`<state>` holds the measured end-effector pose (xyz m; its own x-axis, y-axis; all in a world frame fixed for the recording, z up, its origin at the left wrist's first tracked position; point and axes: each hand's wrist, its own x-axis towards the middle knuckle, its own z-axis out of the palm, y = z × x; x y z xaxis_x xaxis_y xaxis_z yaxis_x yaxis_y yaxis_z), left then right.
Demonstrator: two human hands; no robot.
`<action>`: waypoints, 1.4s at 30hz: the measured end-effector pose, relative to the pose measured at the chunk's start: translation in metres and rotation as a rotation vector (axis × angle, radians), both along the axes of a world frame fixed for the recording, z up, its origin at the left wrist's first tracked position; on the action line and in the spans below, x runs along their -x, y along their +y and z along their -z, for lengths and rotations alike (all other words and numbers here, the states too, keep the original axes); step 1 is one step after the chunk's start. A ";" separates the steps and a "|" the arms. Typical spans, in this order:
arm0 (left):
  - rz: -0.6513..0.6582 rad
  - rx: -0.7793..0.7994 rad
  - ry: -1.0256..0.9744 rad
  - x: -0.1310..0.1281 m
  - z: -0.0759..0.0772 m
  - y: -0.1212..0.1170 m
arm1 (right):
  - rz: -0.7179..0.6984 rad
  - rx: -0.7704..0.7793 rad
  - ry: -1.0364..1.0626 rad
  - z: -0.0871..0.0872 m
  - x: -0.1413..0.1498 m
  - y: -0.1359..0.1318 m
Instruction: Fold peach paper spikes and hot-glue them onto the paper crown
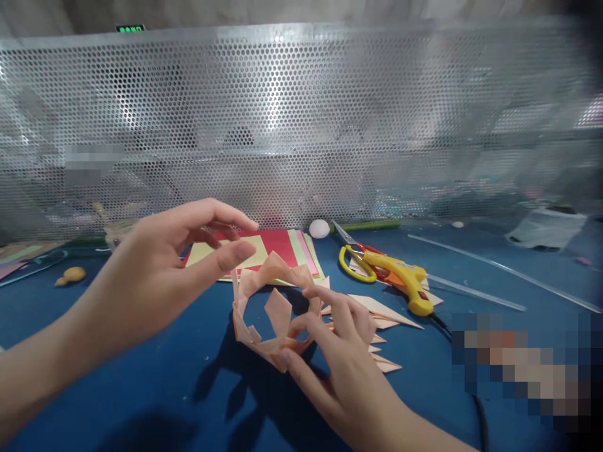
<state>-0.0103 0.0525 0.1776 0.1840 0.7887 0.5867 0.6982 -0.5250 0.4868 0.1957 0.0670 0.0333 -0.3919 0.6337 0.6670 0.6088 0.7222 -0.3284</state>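
Above the blue tabletop, my right hand (346, 351) grips the near right side of a ring of folded peach paper (273, 269), thumb at the front and fingers over its edge. A diamond-shaped paper flap (279, 311) shows inside the ring. My left hand (172, 267) hovers up and to the left of the ring, thumb and fingers apart, holding nothing. Pointed folded peach paper pieces (389, 309) lie just beyond my right hand, partly hidden by it.
Behind the ring lies a stack of coloured paper (277, 242). A yellow glue gun (398, 273) rests beside scissors (351, 267), its cord (478, 408) running toward me. Clear glue sticks (475, 292) lie farther right. A perforated metal panel (273, 138) stands along the back.
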 end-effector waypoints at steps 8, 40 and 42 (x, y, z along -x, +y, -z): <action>0.025 0.358 -0.110 0.014 0.008 0.035 | 0.007 0.131 0.032 0.001 0.000 0.005; 0.396 0.803 0.610 0.016 0.042 0.060 | -0.101 0.449 0.279 -0.006 -0.024 0.018; 0.389 0.795 0.613 0.016 0.042 0.060 | -0.099 0.450 0.269 -0.006 -0.023 0.018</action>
